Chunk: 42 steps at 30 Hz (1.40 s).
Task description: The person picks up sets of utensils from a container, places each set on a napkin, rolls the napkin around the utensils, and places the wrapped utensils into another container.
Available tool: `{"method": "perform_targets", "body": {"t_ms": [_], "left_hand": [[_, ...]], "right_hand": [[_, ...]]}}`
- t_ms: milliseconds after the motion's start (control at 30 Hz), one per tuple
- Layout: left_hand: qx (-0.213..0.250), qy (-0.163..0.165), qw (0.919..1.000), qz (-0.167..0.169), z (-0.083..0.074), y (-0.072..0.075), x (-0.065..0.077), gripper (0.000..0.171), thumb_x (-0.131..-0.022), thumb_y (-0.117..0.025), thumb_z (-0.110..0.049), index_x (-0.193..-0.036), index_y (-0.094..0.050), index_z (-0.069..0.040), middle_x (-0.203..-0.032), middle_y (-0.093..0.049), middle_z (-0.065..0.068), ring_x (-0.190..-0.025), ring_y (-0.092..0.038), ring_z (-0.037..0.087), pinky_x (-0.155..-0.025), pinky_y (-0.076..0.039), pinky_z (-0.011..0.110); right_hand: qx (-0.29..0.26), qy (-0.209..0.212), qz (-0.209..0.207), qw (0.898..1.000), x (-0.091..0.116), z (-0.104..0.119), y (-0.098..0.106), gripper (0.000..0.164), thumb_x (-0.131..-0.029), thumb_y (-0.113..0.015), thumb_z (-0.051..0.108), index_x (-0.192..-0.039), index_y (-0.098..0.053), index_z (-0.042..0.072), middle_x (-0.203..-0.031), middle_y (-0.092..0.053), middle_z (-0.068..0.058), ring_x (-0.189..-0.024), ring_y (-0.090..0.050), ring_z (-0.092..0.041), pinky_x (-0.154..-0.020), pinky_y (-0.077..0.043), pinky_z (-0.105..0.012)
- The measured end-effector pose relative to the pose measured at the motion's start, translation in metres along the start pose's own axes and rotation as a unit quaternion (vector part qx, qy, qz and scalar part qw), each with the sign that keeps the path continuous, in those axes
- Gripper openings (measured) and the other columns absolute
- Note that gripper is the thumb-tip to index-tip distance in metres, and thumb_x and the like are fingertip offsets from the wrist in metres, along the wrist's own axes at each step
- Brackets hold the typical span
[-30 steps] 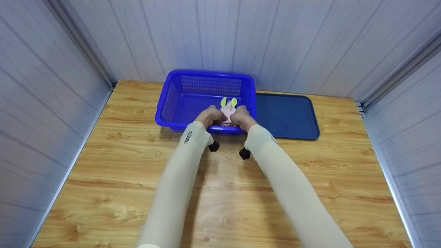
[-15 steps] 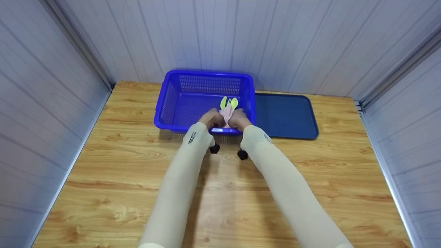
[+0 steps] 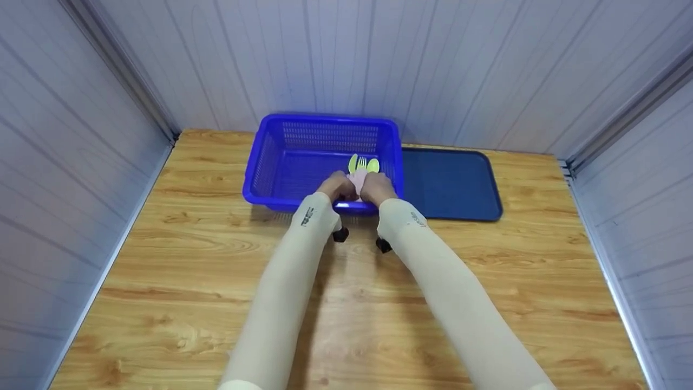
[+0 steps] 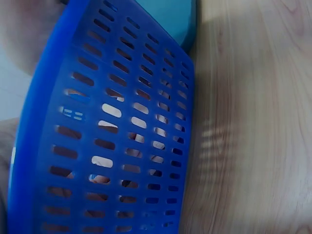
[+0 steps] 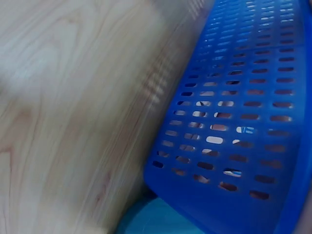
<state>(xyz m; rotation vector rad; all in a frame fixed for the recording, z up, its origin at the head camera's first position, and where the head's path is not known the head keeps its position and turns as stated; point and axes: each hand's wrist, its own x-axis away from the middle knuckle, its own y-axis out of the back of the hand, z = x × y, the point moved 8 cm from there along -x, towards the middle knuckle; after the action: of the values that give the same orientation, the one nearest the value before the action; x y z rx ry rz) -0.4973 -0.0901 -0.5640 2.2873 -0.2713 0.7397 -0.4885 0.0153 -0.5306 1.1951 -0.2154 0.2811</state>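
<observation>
Inside the blue plastic basket [image 3: 265,200], close to its near right corner, my left hand [image 3: 339,186] and right hand [image 3: 377,188] grip a pink cloth [image 3: 357,177] from either side. Out of the cloth's far end stick a yellow-green knife [image 3: 353,163], a fork [image 3: 361,162] and a spoon [image 3: 373,165], fanned slightly apart. My curled fingers and the lower part of the cloth are hidden by the hands and the rim. In both wrist views the slotted basket wall [image 4: 122,122] covers most of the hands, with bits of skin and pale cloth showing through.
A dark blue tray [image 3: 455,184] lies flat against the basket's right side. Both stand on a wood-grain table [image 3: 189,281] near the back wall [image 3: 346,54], and pale panels rise at left and right. My forearms cross the basket's near rim.
The hands have drawn slightly nearer together around the pink cloth. The cutlery, earlier partly covered, now shows more, with the fork visible and the spoon spread to the right.
</observation>
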Motion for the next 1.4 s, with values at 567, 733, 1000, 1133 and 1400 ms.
{"method": "perform_targets", "body": {"t_ms": [567, 733, 1000, 1133, 1400], "left_hand": [[-0.044, -0.009, 0.9984, -0.033, 0.001, 0.007, 0.01, 0.015, -0.079, -0.07, -0.003, -0.087, -0.057, -0.006, -0.082, -0.05, 0.004, -0.073, -0.049, 0.018, -0.056, -0.041, 0.024], [-0.056, -0.013, 0.9979, -0.028, -0.001, 0.005, 0.006, 0.014, -0.079, -0.069, -0.001, -0.088, -0.059, -0.004, -0.081, -0.05, 0.005, -0.072, -0.05, 0.018, -0.053, -0.04, 0.023], [-0.109, 0.003, 0.9914, -0.073, -0.002, 0.006, 0.013, 0.016, -0.081, -0.073, -0.01, -0.091, -0.061, -0.005, -0.09, -0.054, 0.007, -0.078, -0.05, 0.02, -0.057, -0.039, 0.025], [-0.116, 0.013, 0.9872, -0.108, -0.002, 0.008, 0.018, 0.024, -0.079, -0.076, -0.014, -0.099, -0.065, -0.006, -0.097, -0.059, 0.008, -0.084, -0.052, 0.022, -0.068, -0.046, 0.03], [-0.102, -0.008, 0.9899, -0.098, -0.002, 0.006, 0.017, 0.034, -0.08, -0.075, -0.015, -0.11, -0.066, -0.003, -0.103, -0.061, 0.01, -0.086, -0.051, 0.023, -0.082, -0.05, 0.035]], "right_hand": [[-0.101, -0.043, 0.111, 0.988, -0.012, -0.004, -0.014, 0.035, -0.086, -0.053, 0.002, -0.121, -0.054, -0.006, -0.118, -0.049, -0.016, -0.097, -0.05, -0.026, -0.081, -0.047, -0.029], [-0.156, -0.076, 0.123, 0.977, -0.012, -0.01, -0.02, 0.046, -0.086, -0.047, -0.001, -0.132, -0.043, -0.006, -0.122, -0.041, -0.013, -0.096, -0.046, -0.023, -0.072, -0.043, -0.024], [-0.086, -0.046, 0.073, 0.993, -0.011, -0.009, -0.013, 0.036, -0.083, -0.052, 0.0, -0.118, -0.054, -0.008, -0.118, -0.052, -0.017, -0.096, -0.05, -0.025, -0.084, -0.049, -0.031], [-0.048, -0.036, 0.035, 0.998, -0.009, -0.007, -0.008, 0.032, -0.082, -0.055, 0.003, -0.113, -0.059, -0.007, -0.117, -0.058, -0.02, -0.1, -0.055, -0.028, -0.091, -0.049, -0.037], [-0.004, -0.004, -0.022, 1.0, -0.009, 0.0, -0.003, 0.021, -0.088, -0.054, 0.01, -0.103, -0.066, 0.002, -0.11, -0.065, -0.019, -0.099, -0.063, -0.033, -0.084, -0.052, -0.044]]}}
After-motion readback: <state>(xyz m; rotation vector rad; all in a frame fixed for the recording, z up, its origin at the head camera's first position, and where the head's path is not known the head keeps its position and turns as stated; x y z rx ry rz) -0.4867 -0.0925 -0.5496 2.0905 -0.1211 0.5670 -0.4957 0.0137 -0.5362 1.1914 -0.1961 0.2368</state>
